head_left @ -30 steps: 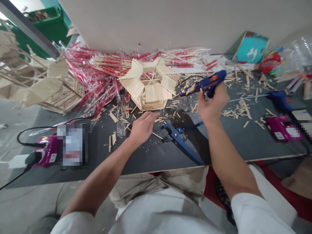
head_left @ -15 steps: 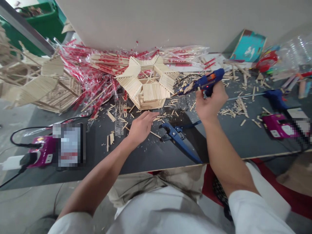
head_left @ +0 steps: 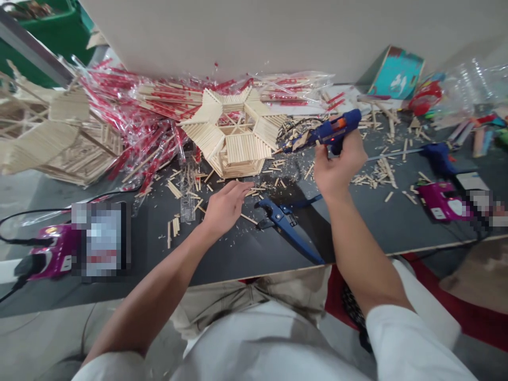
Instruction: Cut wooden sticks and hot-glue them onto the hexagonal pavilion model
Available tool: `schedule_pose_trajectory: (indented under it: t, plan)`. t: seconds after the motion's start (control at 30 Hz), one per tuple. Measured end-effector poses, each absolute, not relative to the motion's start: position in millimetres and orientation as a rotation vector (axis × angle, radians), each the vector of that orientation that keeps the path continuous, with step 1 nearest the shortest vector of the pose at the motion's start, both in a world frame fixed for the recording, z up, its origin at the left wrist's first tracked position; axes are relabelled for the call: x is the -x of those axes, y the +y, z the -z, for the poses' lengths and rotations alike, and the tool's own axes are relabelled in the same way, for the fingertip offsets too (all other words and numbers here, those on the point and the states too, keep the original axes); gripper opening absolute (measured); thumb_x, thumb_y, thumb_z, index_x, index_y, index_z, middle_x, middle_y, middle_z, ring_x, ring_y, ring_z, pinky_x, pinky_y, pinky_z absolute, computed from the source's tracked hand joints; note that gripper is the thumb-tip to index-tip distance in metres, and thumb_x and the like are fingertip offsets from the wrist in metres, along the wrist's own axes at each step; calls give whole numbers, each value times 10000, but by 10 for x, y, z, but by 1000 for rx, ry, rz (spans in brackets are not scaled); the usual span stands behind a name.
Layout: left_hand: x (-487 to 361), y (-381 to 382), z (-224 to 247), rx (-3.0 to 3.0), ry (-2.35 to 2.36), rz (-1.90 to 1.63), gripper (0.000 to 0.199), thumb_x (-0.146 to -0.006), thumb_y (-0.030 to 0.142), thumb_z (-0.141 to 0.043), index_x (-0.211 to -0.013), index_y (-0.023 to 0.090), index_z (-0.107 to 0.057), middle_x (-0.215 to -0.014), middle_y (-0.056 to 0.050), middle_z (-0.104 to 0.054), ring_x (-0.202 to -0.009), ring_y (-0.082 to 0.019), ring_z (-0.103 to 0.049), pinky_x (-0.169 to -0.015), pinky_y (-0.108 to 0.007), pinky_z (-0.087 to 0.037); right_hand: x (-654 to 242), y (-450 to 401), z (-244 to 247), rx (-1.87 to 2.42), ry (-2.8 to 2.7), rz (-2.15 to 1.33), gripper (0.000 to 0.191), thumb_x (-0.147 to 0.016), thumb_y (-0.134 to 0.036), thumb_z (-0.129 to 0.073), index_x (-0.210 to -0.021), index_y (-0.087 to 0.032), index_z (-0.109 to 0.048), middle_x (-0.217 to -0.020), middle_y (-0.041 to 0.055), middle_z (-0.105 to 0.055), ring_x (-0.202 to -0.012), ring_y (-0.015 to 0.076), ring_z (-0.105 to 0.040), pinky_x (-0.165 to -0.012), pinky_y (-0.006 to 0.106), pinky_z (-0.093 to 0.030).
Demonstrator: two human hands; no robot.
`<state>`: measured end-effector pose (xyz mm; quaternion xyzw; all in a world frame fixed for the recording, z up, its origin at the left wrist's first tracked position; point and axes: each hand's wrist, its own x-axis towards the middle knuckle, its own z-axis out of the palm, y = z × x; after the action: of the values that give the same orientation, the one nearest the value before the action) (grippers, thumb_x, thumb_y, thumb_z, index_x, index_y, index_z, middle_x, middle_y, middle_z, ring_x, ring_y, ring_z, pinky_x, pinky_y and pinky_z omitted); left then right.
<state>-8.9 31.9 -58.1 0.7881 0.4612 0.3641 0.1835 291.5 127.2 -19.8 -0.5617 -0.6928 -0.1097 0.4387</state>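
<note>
The left hand [head_left: 224, 208] lies open and palm down above the dark tabletop [head_left: 246, 264], its fingers [head_left: 240, 186] loosely spread and holding nothing. It is just below and in front of the wooden stick pavilion model [head_left: 238, 148], with loose stick offcuts [head_left: 257, 188] scattered around the fingertips. The right hand [head_left: 339, 164] is closed in a firm grip around the handle of a blue hot glue gun [head_left: 329, 134], held roughly level, with its slim nozzle pointing left. The nozzle tip is just beside the right edge of the model, and a red light glows on the gun's body.

Between the hands, a blue pipe cutter [head_left: 283, 219] lies on the table, and a clear plastic ruler [head_left: 187, 193] lies to the left of the left hand. The model is hexagonal, with flared panels of glued sticks radiating from its centre, and it sits against a heap of red-marked chopsticks in torn plastic wrap [head_left: 119, 111].

Farther right are a second blue glue gun [head_left: 438, 159] and a magenta power strip [head_left: 444, 202]. Another magenta power strip [head_left: 51, 254] sits at the left beside a pixelated box [head_left: 101, 241]. A larger stick structure [head_left: 47, 127] stands at the far left, and a teal painted board [head_left: 397, 74] leans at the back.
</note>
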Motion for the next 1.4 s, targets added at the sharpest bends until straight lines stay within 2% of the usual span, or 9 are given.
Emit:
schedule_pose_trajectory:
  t: [0.27, 0.4, 0.53, 0.7, 0.83, 0.97, 1.17, 1.27, 1.4]
  plan:
    - [62, 308, 503, -2207, 1299, -1048, 346, -1121, 255, -427, -1317, 207, -707, -1201, -101, -754, -901, -166, -756, -842, -284, -597, -2919, 1284, 210, 1365, -1692, 234, 511, -895, -331, -570, -1399, -247, -580, -1350, 177, -620, -1340, 419, -598, -1125, 651, -496]
    - [60, 313, 507, -2223, 1310, -1042, 340, -1128, 280, -433, -1328, 203, -696, -1182, -101, -771, -914, -172, -765, -853, -293, -602, -2910, 1283, 209, 1416, -1674, 257, 512, -880, -313, -564, -1389, -256, -569, -1322, 173, -636, -1314, 418, -608, -1127, 660, -489]
    - [51, 314, 510, -2236, 1343, -1051, 329, -1127, 328, -478, -1324, 186, -700, -1118, -97, -801, -954, -190, -778, -866, -298, -599, -2909, 1277, 224, 1243, -1662, 302, 544, -879, -279, -595, -1420, -231, -577, -1288, 183, -644, -1274, 419, -619, -1118, 641, -488]
    - [40, 304, 488, -2264, 1340, -1072, 286, -1109, 316, -533, -1284, 185, -718, -1092, -81, -805, -941, -185, -776, -826, -278, -587, -2915, 1298, 243, 1109, -1671, 438, 468, -950, -287, -576, -1411, -215, -601, -1239, 176, -666, -1179, 394, -655, -1036, 606, -531]
    - [36, 300, 474, -2248, 1320, -1065, 282, -1104, 296, -544, -1284, 182, -728, -1074, -78, -804, -920, -174, -777, -803, -260, -578, -2887, 1301, 214, 1119, -1648, 511, 438, -962, -278, -568, -1394, -220, -611, -1190, 161, -679, -1106, 370, -672, -976, 568, -559]
    - [29, 300, 467, -2181, 1289, -1108, 271, -1094, 308, -569, -1262, 198, -750, -1071, -76, -812, -940, -179, -779, -841, -272, -592, -2838, 1267, 174, 1154, -1646, 521, 419, -968, -283, -557, -1381, -250, -618, -1168, 146, -682, -1111, 370, -675, -986, 571, -558]
    - [18, 299, 431, -1925, 1247, -1143, 243, -1073, 349, -605, -1173, 233, -794, -978, -45, -811, -724, -138, -755, -702, -253, -588, -2909, 1314, 181, 1409, -1552, 369, 483, -898, -389, -637, -1336, -191, -592, -1237, 194, -675, -1221, 408, -661, -1043, 597, -548]
    - [12, 301, 426, -1766, 1272, -1153, 247, -1045, 388, -647, -1139, 225, -806, -913, -36, -804, -699, -141, -755, -651, -244, -586, -3057, 1409, 188, 1587, -1497, 285, 455, -862, -368, -674, -1268, -174, -608, -1174, 183, -707, -1151, 399, -687, -1002, 575, -559]
    - [3, 316, 434, -1584, 1256, -1166, 271, -1012, 407, -694, -1174, 211, -786, -927, -39, -800, -674, -131, -741, -607, -232, -571, -3294, 1531, 226, 1873, -1503, 92, 339, -799, -381, -776, -1036, -158, -678, -992, 166, -728, -962, 374, -705, -915, 537, -567]
